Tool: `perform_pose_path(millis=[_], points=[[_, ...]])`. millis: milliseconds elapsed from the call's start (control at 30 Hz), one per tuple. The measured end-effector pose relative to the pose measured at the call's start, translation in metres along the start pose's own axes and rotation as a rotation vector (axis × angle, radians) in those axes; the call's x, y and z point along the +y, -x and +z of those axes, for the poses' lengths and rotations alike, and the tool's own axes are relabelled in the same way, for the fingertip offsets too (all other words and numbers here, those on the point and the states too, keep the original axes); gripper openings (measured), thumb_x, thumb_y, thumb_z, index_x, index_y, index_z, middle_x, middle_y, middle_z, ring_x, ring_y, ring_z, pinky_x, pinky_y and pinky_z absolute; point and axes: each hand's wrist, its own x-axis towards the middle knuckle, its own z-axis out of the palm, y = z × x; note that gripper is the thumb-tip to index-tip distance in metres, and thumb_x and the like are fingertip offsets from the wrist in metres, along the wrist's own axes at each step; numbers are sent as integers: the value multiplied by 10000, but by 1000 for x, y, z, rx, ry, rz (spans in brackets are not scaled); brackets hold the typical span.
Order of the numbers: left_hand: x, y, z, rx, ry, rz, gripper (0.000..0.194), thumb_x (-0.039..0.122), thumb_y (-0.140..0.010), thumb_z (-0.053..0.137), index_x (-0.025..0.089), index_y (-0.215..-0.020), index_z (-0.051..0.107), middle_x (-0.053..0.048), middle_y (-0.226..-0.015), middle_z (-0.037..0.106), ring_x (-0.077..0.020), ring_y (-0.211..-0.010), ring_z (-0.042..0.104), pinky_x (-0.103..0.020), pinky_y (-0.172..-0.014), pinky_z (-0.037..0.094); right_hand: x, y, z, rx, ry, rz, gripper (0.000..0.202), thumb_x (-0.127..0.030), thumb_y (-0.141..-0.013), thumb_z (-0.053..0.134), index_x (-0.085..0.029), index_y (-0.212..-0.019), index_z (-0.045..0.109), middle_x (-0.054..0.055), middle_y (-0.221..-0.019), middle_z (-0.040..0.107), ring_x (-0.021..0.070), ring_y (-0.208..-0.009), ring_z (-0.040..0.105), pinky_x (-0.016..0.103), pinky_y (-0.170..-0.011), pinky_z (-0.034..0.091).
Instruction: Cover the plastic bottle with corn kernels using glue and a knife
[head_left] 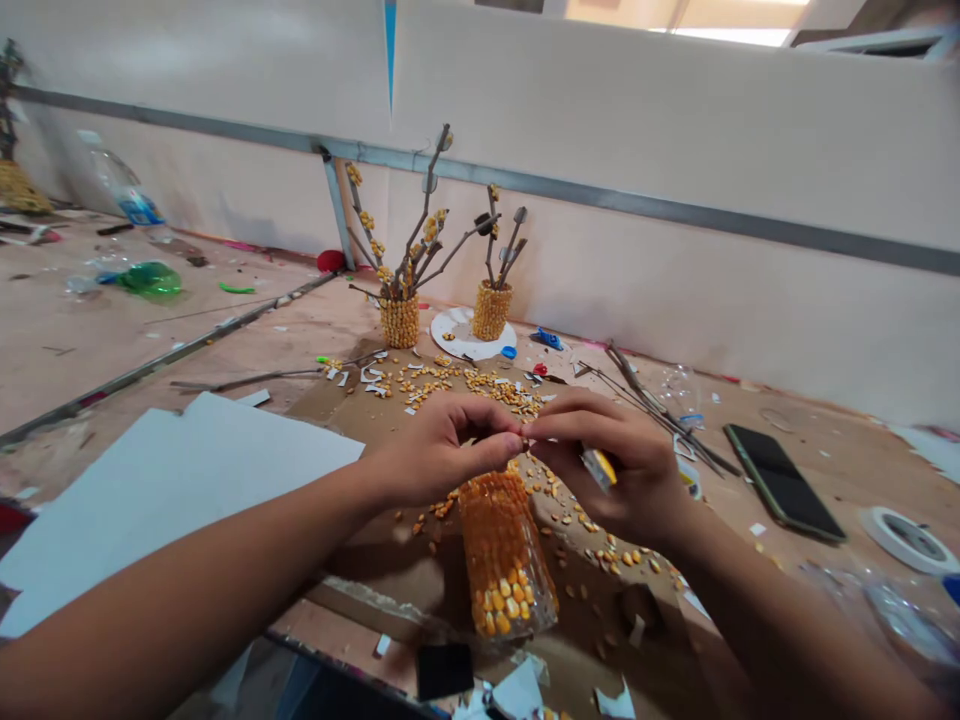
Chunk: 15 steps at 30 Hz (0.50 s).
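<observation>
My left hand (442,445) and my right hand (619,455) meet with their fingertips pinched together. A tiny dark thing shows between them, too small to name. Tucked in my right hand is a small yellow-and-white tube (600,468), mostly hidden by the fingers. Right below the hands, a clear plastic container (506,560) lies on its side, tilted toward me, its wall covered in rows of corn kernels and some loose kernels at the near end. Scattered corn kernels (510,388) lie around it on a cardboard sheet (375,555).
Two kernel-covered pots (400,322) with twigs stand at the back, one on a white disc (450,340). White sheets (187,480) lie left. At right are loose twigs (645,395), a phone (784,482) and a tape roll (910,540). Paper scraps (517,690) litter the front edge.
</observation>
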Motion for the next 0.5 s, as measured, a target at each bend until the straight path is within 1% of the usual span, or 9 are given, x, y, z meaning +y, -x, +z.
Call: perform_pose_path(millis=[33, 100, 200, 267, 333, 367, 400, 467, 500], points=[[0, 0, 0, -7, -15, 1, 166, 306, -925, 720, 144, -892, 735, 27, -719, 605, -90, -640, 492, -226, -598, 389, 0, 1, 0, -14, 20, -34, 304, -45, -892, 687, -231, -1128, 731, 40, -1026, 717, 148, -848, 693, 273, -735, 551], [0, -1, -1, -19, -57, 8, 177, 312, -945, 706, 144, -903, 743, 18, -725, 622, -99, -655, 511, -233, -615, 406, 3, 3, -1, -30, 54, -79, 323, -26, -879, 676, -215, -1135, 730, 50, -1026, 721, 153, -861, 701, 281, -753, 558], [1, -2, -1, -31, -144, 44, 186, 321, -951, 702, 148, -902, 752, -11, -762, 686, -122, -692, 564, -252, -652, 445, 6, 4, -3, -63, 112, -141, 311, -35, -888, 659, -204, -1142, 717, 60, -1026, 725, 153, -833, 681, 284, -719, 535], [2, -3, 0, -40, -217, 69, 203, 338, -956, 701, 155, -881, 746, -22, -772, 708, -134, -703, 587, -264, -669, 462, 4, 3, -4, -73, 156, -147, 247, -60, -897, 671, -197, -1098, 711, 51, -981, 718, 147, -788, 653, 280, -683, 504], [3, -4, -1, -46, -271, 68, 237, 372, -965, 691, 162, -864, 733, -24, -775, 707, -146, -717, 601, -276, -687, 475, 0, 1, -7, -87, 151, -91, 155, -91, -898, 691, -186, -1020, 697, 27, -897, 695, 133, -736, 615, 268, -654, 472], [4, -5, -3, -47, -287, 58, 250, 392, -969, 685, 165, -872, 727, -26, -785, 705, -154, -734, 607, -283, -702, 482, -3, -1, -9, -119, 120, -34, 124, -96, -896, 692, -181, -987, 689, 14, -860, 683, 126, -718, 601, 260, -649, 462], [4, -5, -5, -50, -298, 42, 257, 409, -971, 681, 168, -895, 724, -29, -810, 706, -163, -761, 613, -292, -722, 489, -5, -2, -12, -178, 79, 37, 101, -99, -898, 686, -179, -960, 684, 0, -825, 673, 118, -702, 588, 252, -647, 455], [6, -7, -13, -89, -331, 1, 271, 440, -950, 704, 173, -990, 723, -42, -909, 718, -185, -843, 625, -315, -778, 502, -9, -4, -20, -373, -10, 189, 65, -119, -914, 670, -180, -925, 690, -24, -764, 655, 107, -670, 565, 238, -638, 439], [6, -8, -18, -135, -366, -24, 303, 458, -928, 732, 176, -1041, 719, -49, -972, 723, -197, -890, 629, -328, -814, 506, -10, -4, -23, -487, -40, 259, 55, -142, -930, 666, -183, -916, 700, -31, -742, 650, 105, -655, 556, 235, -629, 429]])
